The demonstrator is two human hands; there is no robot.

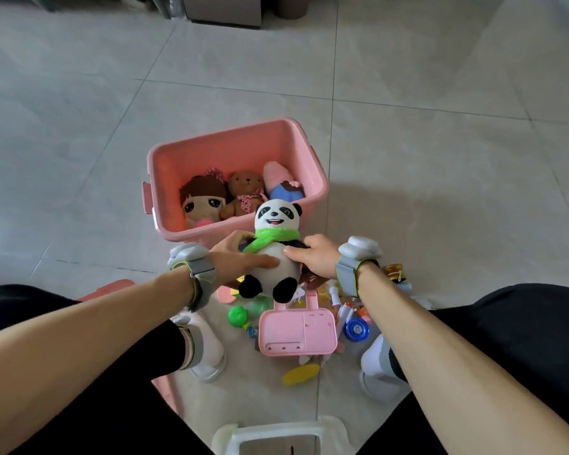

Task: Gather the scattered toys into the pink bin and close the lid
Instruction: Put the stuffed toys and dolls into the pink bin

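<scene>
Toys are only partly gathered so far: a doll (201,199), a brown teddy bear (245,192) and a pink and blue plush (281,183) are already lying inside the pink bin (217,152), which sits open on the tiled floor (79,159). A plush panda (274,254) with a green scarf (270,238) is held upright between both hands, just in front of the bin's near rim. The left hand (240,257) is clasped on its left side, thumb laid across the belly; the right hand (316,257) is clasped on the other side, so the grip is a two-handed clench on the panda. Below the grip, a pink toy case (298,333) is left on the floor, with a green ball (238,315), a blue wheel (357,330) and a yellow toy corn (301,374) scattered around it. Grey wristbands are worn on both wrists.
</scene>
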